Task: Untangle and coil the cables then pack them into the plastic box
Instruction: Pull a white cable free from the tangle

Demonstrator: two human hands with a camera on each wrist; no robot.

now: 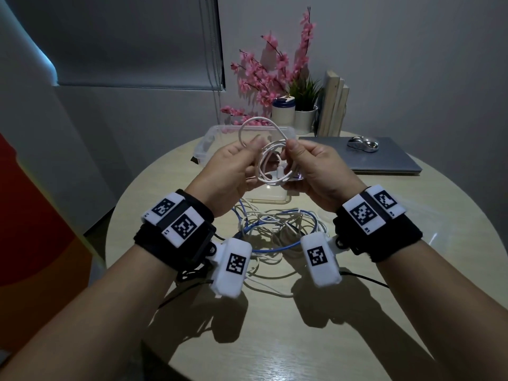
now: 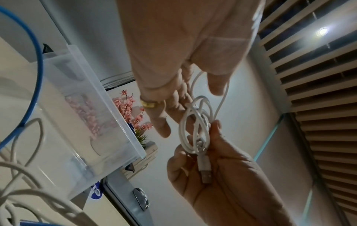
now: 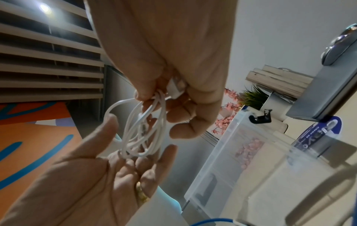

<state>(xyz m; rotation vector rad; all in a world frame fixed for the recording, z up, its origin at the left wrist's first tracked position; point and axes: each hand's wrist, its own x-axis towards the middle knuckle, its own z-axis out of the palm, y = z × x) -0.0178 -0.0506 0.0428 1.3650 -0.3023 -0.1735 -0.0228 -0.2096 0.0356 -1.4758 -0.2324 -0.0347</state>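
Right hand pinches the coiled white cable; left hand, apparently pinching its free loop, lies just before the plastic box.

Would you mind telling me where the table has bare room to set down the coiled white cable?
Bare table lies right of the tangled cables and below the laptop. The near edge is bare too. The centre is crowded.
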